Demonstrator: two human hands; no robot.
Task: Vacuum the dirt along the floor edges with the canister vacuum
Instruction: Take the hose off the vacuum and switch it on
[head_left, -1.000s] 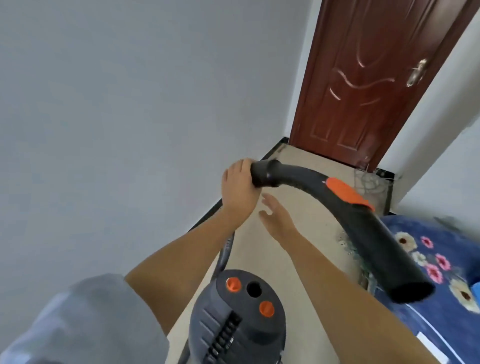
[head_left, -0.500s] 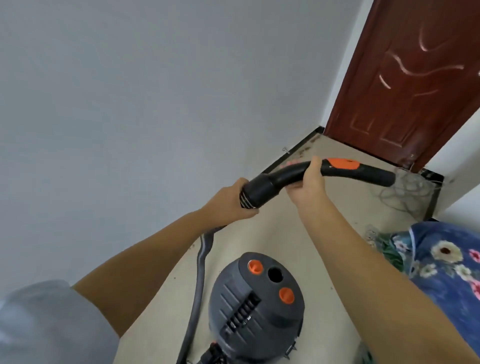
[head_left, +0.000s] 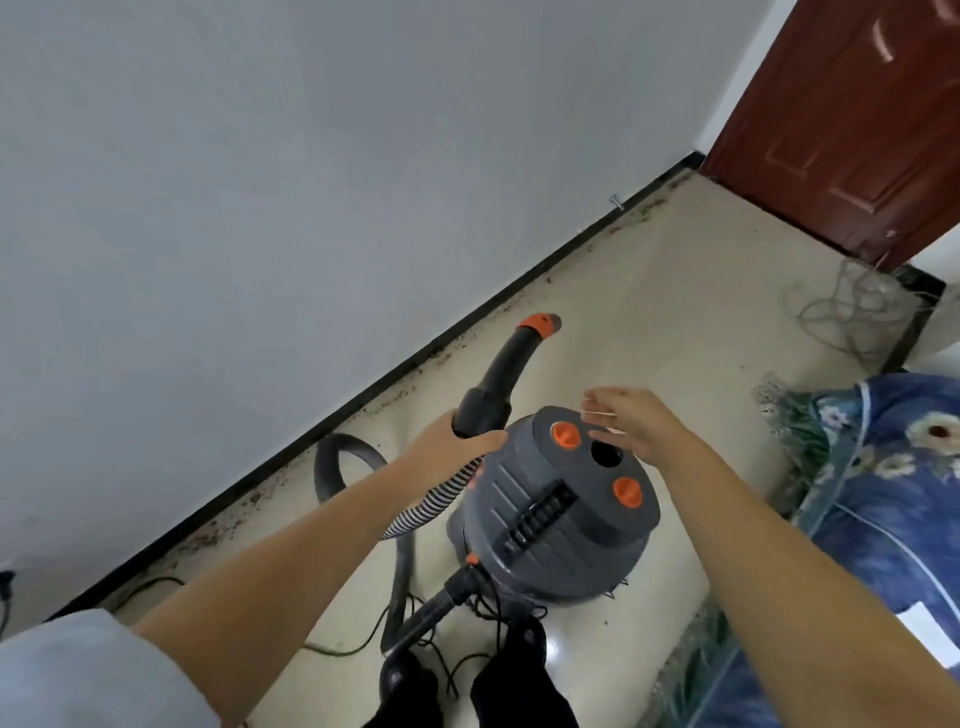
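The left hand (head_left: 457, 441) grips the black hose handle (head_left: 501, 379); the right hand (head_left: 631, 423) hovers, fingers spread, over the grey canister vacuum (head_left: 561, 514).

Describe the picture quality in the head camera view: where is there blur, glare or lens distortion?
Head view: the right hand is smeared by motion blur above the vacuum; the left hand gripping the hose handle is sharper; a small white glare spot sits on the floor near the feet; the wide lens bends the skirting board; lighting is soft, shadows faint.
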